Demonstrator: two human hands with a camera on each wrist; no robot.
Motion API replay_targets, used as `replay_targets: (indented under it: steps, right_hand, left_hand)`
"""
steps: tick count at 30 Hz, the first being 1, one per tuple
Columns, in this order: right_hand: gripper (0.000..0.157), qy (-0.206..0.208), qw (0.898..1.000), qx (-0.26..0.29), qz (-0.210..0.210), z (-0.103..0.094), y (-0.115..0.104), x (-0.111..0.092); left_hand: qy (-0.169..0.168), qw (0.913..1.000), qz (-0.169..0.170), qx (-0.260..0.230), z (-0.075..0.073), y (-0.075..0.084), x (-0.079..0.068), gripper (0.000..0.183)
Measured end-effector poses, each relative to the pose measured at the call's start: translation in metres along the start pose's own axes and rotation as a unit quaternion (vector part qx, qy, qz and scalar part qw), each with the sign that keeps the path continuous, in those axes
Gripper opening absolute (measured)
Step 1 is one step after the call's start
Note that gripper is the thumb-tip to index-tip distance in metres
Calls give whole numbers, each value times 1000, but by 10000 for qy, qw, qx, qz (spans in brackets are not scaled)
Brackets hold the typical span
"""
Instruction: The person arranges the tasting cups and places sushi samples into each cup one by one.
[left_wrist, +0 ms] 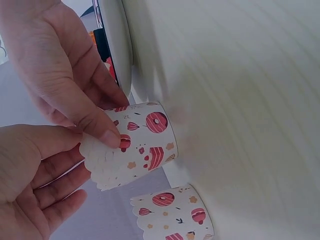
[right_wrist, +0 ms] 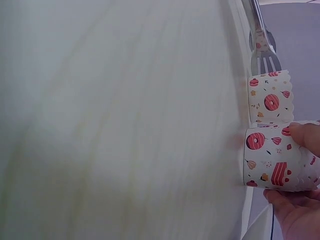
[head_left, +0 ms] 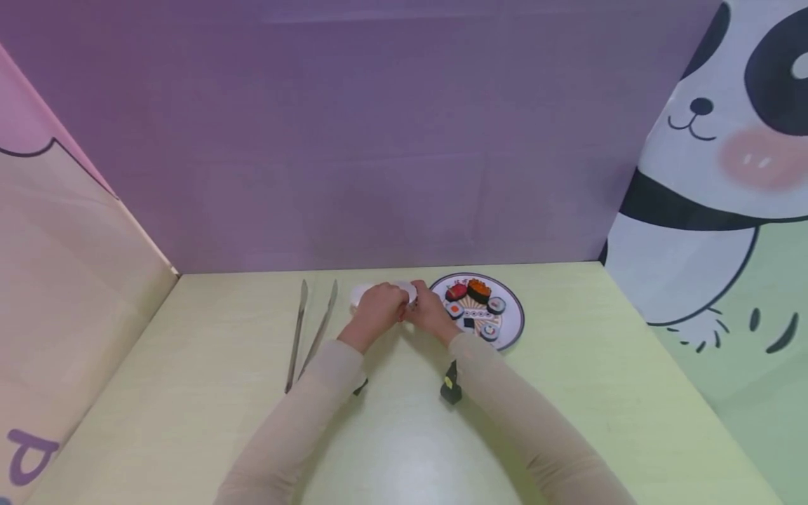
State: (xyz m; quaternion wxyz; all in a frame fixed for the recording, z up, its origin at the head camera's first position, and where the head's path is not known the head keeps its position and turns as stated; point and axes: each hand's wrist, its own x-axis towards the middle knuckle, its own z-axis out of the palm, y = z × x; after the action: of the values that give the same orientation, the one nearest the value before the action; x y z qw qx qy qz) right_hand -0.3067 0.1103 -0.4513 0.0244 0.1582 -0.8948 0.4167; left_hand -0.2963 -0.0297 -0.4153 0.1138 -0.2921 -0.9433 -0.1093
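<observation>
My right hand (head_left: 431, 313) grips a stack of white paper baking cups (left_wrist: 135, 135) printed with red doughnuts and cake slices, its thumb along the outer side. The stack stands upright on the table, scalloped rims up. My left hand (left_wrist: 40, 170) reaches over from the left and pinches the scalloped rim between thumb and finger; its other fingers are spread loosely beside it. Close by on the left stands another paper baking cup (right_wrist: 270, 97) of the same print. In the head view both hands cover most of the stack.
Metal tongs (head_left: 295, 344) lie spread on the table to the left, one tip fork-shaped in the right wrist view. On the right, beside my right hand, is a round plate (head_left: 520, 324) with several sushi pieces. A purple backdrop (head_left: 391, 140) rises at the table's far edge.
</observation>
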Motion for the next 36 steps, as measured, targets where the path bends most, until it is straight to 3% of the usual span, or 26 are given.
replay_targets:
  steps: [17, 29, 36]
  right_hand:
    - [52, -22, 10000, -48, 74, -1, 0, 1]
    - [47, -100, 9995, -60, 291, -1, -5, 0]
    - [56, -85, 9992, 167, 360, 0, -5, 0]
  left_hand:
    - [78, 9996, -34, 276, -12, 4, 0, 9]
    - [387, 9977, -30, 559, -20, 2, -2, 5]
    - [605, 9968, -76, 519, -33, 2, -6, 4]
